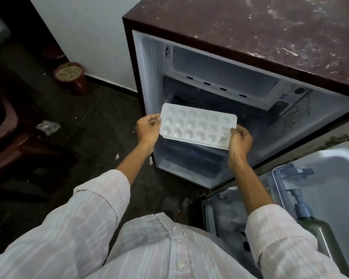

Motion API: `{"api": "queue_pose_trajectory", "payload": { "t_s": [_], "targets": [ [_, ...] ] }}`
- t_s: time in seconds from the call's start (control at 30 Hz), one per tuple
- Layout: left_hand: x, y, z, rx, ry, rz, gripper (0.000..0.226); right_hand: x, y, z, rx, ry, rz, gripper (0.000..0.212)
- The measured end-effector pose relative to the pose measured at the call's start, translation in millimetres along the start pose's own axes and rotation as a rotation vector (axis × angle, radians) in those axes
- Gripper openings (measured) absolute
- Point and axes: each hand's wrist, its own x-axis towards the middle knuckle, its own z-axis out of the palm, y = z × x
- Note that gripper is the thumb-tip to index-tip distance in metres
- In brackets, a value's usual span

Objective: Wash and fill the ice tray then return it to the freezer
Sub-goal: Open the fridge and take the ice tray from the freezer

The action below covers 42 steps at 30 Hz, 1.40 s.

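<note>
A white ice tray (197, 125) with several round cups is held level in front of the open small fridge (250, 47). My left hand (148, 128) grips its left end, fingers curled over the rim. My right hand (240, 140) pinches its near right corner. The tray hovers below the freezer compartment (220, 75), a pale box at the top of the fridge interior. Whether the cups hold water cannot be told.
The fridge door (314, 178) swings open at the right, with a pump bottle (310, 224) in its shelf. A brown pot (72, 76) stands by the wall at the left. Dark furniture (4, 125) sits at far left on the dark floor.
</note>
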Motion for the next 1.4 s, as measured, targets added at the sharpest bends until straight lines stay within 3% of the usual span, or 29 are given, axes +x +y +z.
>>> {"api": "queue_pose_trajectory", "payload": {
  "t_s": [0.33, 0.57, 1.07, 1.4],
  "targets": [
    [-55, -25, -58, -0.088, -0.003, -0.064, 0.022, -42, 20, 3, -0.095, -0.06, 0.008, 0.021],
    [-130, -72, -140, -0.122, 0.096, -0.18, 0.017, -105, 44, 21, -0.298, -0.277, -0.061, 0.014],
    [-326, -162, -272, -0.19, 0.651, -0.345, 0.022, -267, 109, 72, -0.567, -0.883, -0.214, 0.017],
    [-435, -180, -291, -0.298, 1.044, -0.461, 0.026, -360, 134, 90, -0.654, -1.305, -0.297, 0.018]
  ]
}}
